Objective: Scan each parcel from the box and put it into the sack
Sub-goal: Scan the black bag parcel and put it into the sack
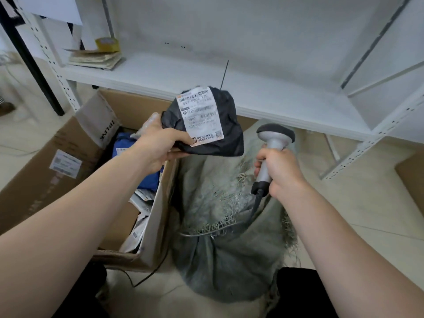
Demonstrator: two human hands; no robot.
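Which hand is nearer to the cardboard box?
Left. The left hand, holding the black parcel, hovers above the cardboard box; the right hand, gripping the scanner, is over the sack.

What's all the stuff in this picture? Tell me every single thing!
Parcel: one, black with a white label, held up mid-picture.
Scanner: one, grey, corded, right of the parcel.
Sack: one, grey-green, on the floor beside the box.
Box: one, brown cardboard, open, on the left.
Parcels in box: several, blue and white, exact count hidden.
Shelf: one, white, behind everything.
Tape roll: one, yellow, on the shelf's left end.
Paper stack: one, beige, by the tape roll.
Left hand: grips the parcel.
Right hand: grips the scanner's handle.
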